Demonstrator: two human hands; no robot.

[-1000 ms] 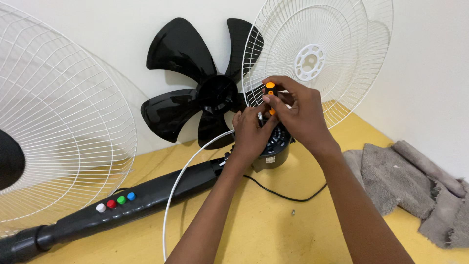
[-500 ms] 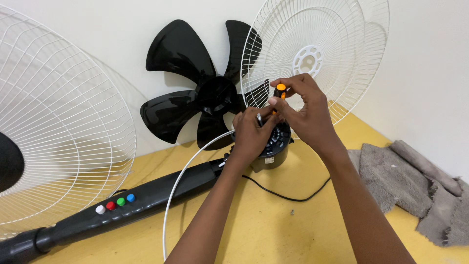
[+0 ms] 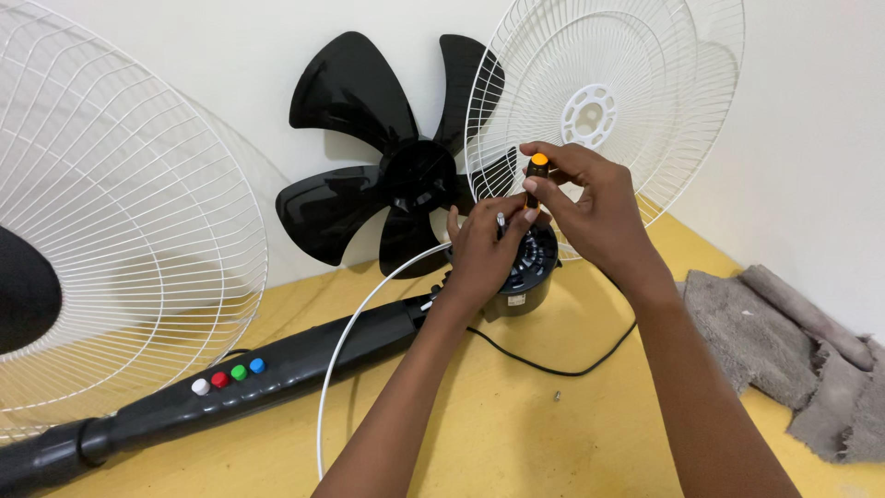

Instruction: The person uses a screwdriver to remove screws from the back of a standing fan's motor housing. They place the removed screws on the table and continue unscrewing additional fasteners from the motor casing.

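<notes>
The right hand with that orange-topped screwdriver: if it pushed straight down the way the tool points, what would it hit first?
Most likely the black fan motor housing right below. The right hand holds the screwdriver roughly upright over it, with the left hand beside the tip. The tip is hidden, so the exact contact spot is unclear.

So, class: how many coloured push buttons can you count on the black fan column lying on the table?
4, in a row on the fan column: white button at the left, then red button, green button and blue button. None seem hidden.

Screwdriver shaft and motor housing top behind the hands; left grille cut by frame edge.
</notes>
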